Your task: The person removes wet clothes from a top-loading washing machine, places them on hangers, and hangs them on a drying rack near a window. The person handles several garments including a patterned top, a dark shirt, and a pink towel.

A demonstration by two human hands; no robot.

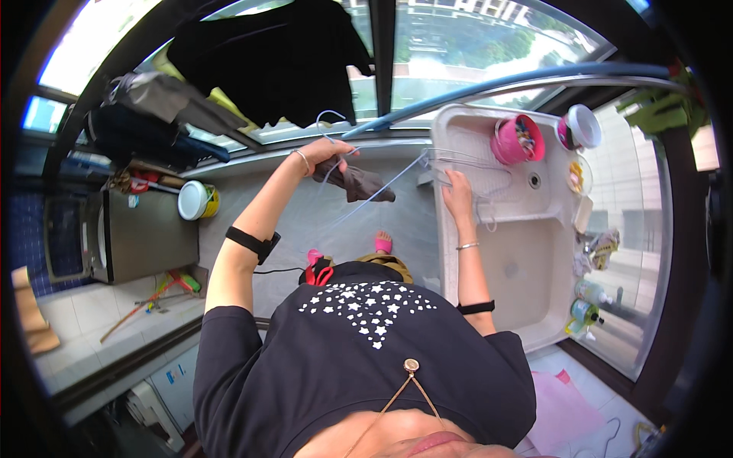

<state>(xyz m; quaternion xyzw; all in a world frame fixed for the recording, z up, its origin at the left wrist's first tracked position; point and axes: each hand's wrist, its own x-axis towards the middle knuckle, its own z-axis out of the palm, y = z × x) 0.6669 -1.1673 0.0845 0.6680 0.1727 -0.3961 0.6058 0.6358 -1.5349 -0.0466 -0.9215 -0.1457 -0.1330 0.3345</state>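
My left hand [327, 155] is raised in front of me, shut on a pale wire clothes hanger [333, 122] and a small dark brown garment [363, 184] that droops from the fingers. My right hand [456, 194] rests on several thin wire hangers [475, 166] lying across the washboard end of a white laundry sink [489, 252]. A thin pale wire runs between the two hands. Both wrists carry a bracelet, and dark bands sit on both forearms.
A black shirt [275, 57] hangs overhead on a rail before the windows. A pink basket of pegs [519, 140] and a pink-and-white tub [580, 127] stand at the sink's far end. A washing machine [141, 233] and a white bucket [195, 200] stand at left. Bottles [592, 301] line the right sill.
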